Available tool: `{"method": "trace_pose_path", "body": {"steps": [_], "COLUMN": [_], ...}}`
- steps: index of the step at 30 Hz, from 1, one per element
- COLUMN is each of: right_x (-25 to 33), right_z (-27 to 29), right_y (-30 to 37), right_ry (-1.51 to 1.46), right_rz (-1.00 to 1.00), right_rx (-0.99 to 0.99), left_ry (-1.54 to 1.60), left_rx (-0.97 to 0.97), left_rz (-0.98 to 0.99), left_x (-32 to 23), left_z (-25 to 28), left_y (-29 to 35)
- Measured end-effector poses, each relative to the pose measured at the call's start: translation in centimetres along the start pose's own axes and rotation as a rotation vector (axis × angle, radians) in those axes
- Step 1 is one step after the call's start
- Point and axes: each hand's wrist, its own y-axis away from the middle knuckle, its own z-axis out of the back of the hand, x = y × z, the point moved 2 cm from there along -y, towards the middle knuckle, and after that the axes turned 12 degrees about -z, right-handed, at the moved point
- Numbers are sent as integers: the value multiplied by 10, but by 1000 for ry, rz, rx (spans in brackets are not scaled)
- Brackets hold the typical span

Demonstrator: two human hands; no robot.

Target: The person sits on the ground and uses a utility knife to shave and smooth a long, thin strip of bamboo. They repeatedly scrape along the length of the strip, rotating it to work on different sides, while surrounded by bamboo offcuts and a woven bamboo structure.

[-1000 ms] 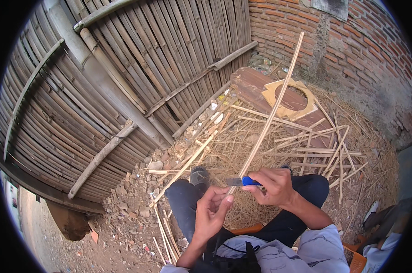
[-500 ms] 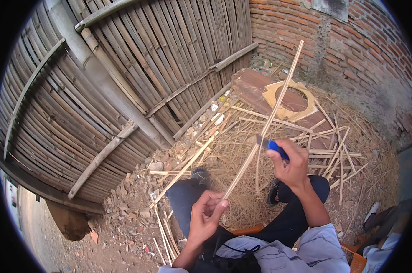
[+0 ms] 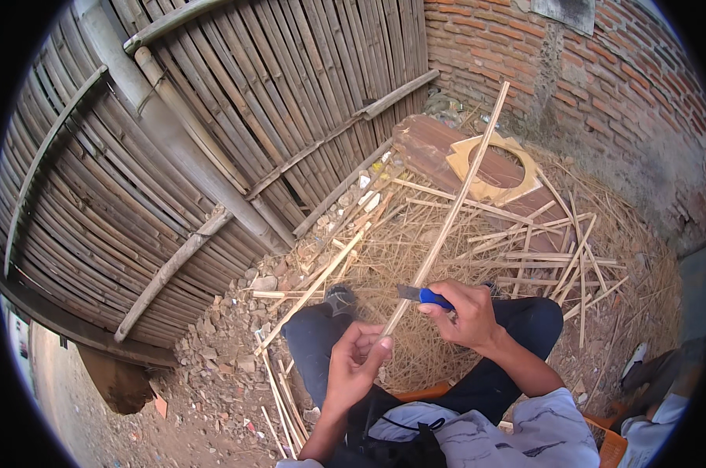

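Note:
My left hand [image 3: 356, 360] is closed around the near end of a long, pale bamboo strip [image 3: 459, 200]. The strip slants up and away to the right, its far end in front of the brick wall. In my right hand [image 3: 471, 316] is a short knife [image 3: 435, 297] with a blue handle, the fingers wrapped around it. Its dark blade lies against the strip a little beyond my left hand's fingertips. My bent legs in dark trousers are on either side, below the hands.
Shavings [image 3: 411, 355] cover the ground before me, and several cut strips [image 3: 579, 257] lie crisscrossed at the right. A brown board [image 3: 427, 152] bears a plate with a round hole [image 3: 461, 160]. A bamboo fence [image 3: 275, 93] and brick wall [image 3: 493, 47] enclose the spot. Another person's foot [image 3: 635, 359] shows at right.
My right hand has drawn the knife down along the strip, nearer to my left hand. The strip's far end has shifted slightly left and down. My left hand keeps its grip.

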Motion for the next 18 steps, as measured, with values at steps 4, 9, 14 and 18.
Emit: {"method": "trace_pose_path", "body": {"steps": [4,9,14,18], "right_x": [8,12,11,6], "right_z": [-6,-7,-5,0], "right_y": [8,6,5,2], "right_ry": [34,5,15,10], "right_rz": [32,39,42,11], "right_rx": [86,101,93,81], "left_ry": [-44,-146,-257,-255], "left_rx": [-20,-69,-63,-64], "left_rz": [-89,-197,-201,-180], "left_x": [-3,-4,-4,-5], "left_z": [-4,-11,-12,-11], "left_y": [-4,-6,-4,-1]}}
